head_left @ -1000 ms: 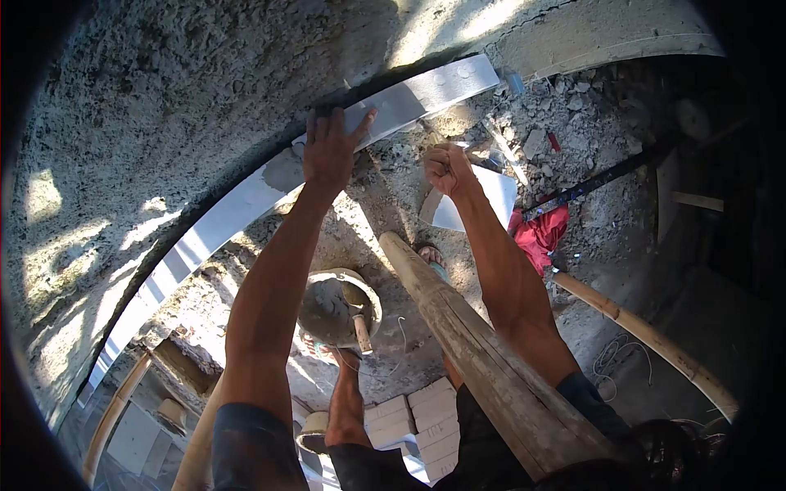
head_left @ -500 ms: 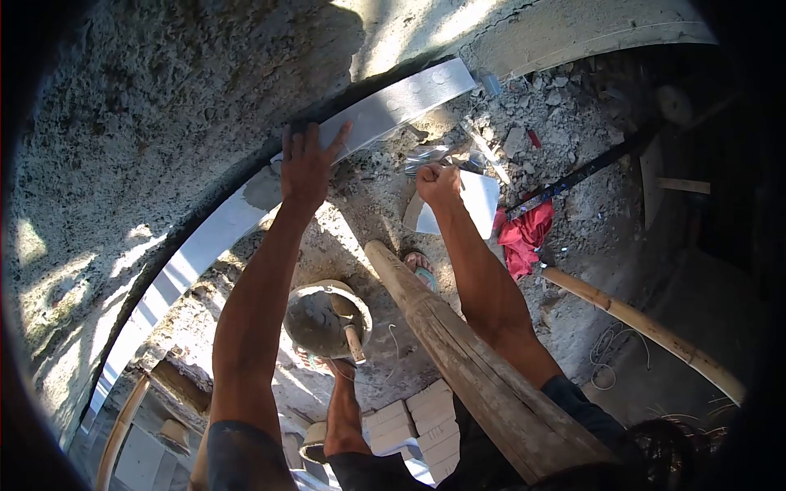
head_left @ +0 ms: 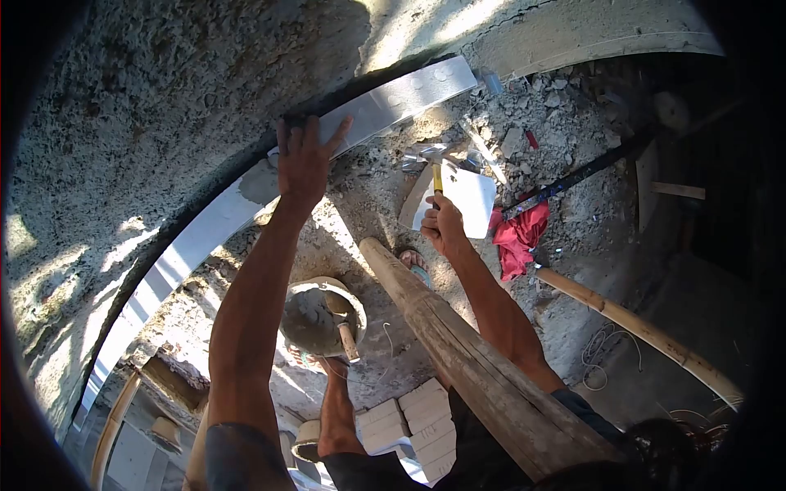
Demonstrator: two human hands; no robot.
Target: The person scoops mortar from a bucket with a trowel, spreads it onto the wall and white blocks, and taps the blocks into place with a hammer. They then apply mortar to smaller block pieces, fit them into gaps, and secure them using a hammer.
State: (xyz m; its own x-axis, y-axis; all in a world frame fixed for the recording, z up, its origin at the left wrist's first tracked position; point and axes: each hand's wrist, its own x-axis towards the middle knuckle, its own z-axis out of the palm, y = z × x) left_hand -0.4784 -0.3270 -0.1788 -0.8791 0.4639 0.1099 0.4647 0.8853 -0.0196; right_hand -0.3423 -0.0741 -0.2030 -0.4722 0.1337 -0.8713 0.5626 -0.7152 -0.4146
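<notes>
My left hand (head_left: pixel 303 162) lies with spread fingers on the pale curved strip (head_left: pixel 409 92) that runs along the rough wall. Beside its wrist, a grey mortar patch (head_left: pixel 259 185) shows on the strip. In my right hand (head_left: pixel 443 224) is the handle of a hammer (head_left: pixel 438 176), black and yellow, its metal head pointing away from me. Under and beside the hammer lies a white tile piece (head_left: pixel 471 200) on the rubble. A bowl of mortar (head_left: pixel 311 321) with a wooden-handled trowel (head_left: pixel 349 342) in it stands below, between my forearms.
A thick wooden pole (head_left: pixel 458 335) slants up from the lower right between my arms. Further right are a red cloth (head_left: pixel 522 237), a bamboo pole (head_left: pixel 639 327) and a dark bar (head_left: pixel 585 173). Stacked blocks (head_left: pixel 430 425) sit at the bottom.
My right hand has drawn back towards me and the hammer now shows upright in its grip. My left hand stays on the strip, almost unmoved.
</notes>
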